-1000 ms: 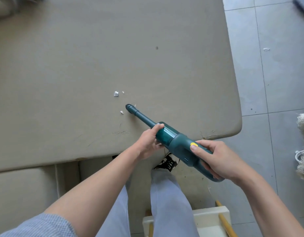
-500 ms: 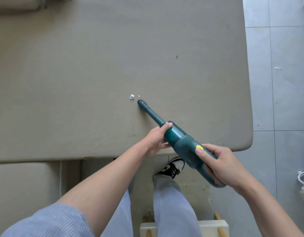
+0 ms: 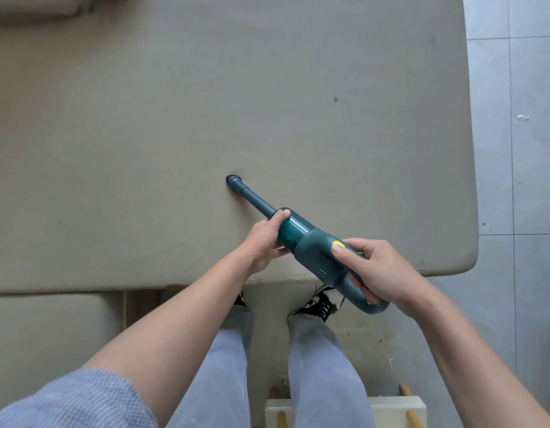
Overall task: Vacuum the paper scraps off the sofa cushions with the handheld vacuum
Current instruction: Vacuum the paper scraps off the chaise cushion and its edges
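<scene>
Vacuum (image 3: pixel 310 245) lies slanted over the sofa cushion (image 3: pixel 143 134), its brush tip touching the cushion's middle. Left hand (image 3: pixel 264 242) wraps fingers around the front barrel. Right hand (image 3: pixel 375 273) grips the back handle, thumb by the yellow button (image 3: pixel 338 243).

2 hands (image 3: pixel 262 242) hold vac (image 3: pixel 301 239), nozzle on cushion (image 3: pixel 143 134).

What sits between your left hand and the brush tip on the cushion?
In the head view, only the vacuum's narrow tube runs from the left hand to the brush tip.
</scene>
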### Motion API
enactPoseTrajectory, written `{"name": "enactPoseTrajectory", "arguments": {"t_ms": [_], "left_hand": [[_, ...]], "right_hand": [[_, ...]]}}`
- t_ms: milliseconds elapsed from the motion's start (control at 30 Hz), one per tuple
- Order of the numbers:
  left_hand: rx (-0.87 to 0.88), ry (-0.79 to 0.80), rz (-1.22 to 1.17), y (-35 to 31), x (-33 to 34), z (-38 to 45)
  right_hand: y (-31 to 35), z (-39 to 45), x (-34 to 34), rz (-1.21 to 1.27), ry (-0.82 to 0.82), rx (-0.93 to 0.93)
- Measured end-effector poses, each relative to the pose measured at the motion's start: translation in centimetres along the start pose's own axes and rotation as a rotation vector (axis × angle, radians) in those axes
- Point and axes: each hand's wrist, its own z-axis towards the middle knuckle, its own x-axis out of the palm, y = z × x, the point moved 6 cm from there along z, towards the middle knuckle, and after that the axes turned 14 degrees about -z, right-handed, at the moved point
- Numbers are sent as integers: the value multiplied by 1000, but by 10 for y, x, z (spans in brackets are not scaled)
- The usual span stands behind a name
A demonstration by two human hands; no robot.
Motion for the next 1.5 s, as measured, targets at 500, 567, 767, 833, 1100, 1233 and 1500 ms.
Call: {"name": "enactPoseTrajectory", "arguments": {"t_ms": [500,567,767,833,1100,1233,1500], "left_hand": [[160,40,-120,-36,-12,17],[166,94,-80,-48,6,23],[129,17,-25,-46,16,25],[94,-44,-55,-31,-9,18],[-57,-72,-163,28,-74,-20],[-2,-62,-246,41,-49,-22],[199,-59,-202,-23,16,2]], "right_hand": [[44,26,15,-111,-139,-70],[43,25,14,-45,-223,-63],[40,22,13,0,-180,-30],[39,21,16,-53,-64,-36],[30,6,44,-171,186,6],[15,-4,30,-194,94,-41],[30,25,2,-173,-139,-150]]}}
